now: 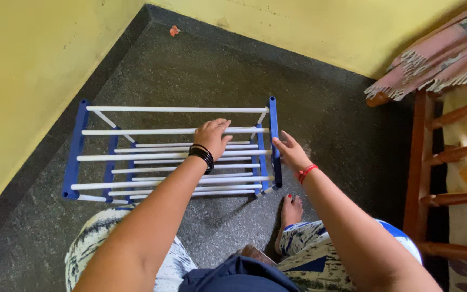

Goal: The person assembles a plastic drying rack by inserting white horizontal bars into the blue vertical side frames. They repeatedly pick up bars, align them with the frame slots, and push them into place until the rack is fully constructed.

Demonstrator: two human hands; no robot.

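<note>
Two hands on a blue-and-white rack in a floor corner

Yellow wall [22, 81] far left; rack [174, 154] w/ white rods & blue side frames stands on dark speckled floor [212, 75] near it. Left hand [212, 138] lies palm-down on top rods, fingers curled loosely, not clamped. Right hand [290, 154] open, fingers apart, touching the rack's right blue frame. Wooden chair [439, 162] w/ fringed pink cloth [439, 59] far right

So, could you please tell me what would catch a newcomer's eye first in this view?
Probably the low rack of white rods and blue side frames, standing on the dark speckled stone floor beside the yellow wall. The left hand rests flat on its top rods, and the right hand touches its blue end frame. A red-brown wooden chair under fringed pink cloth stands at right.
</note>
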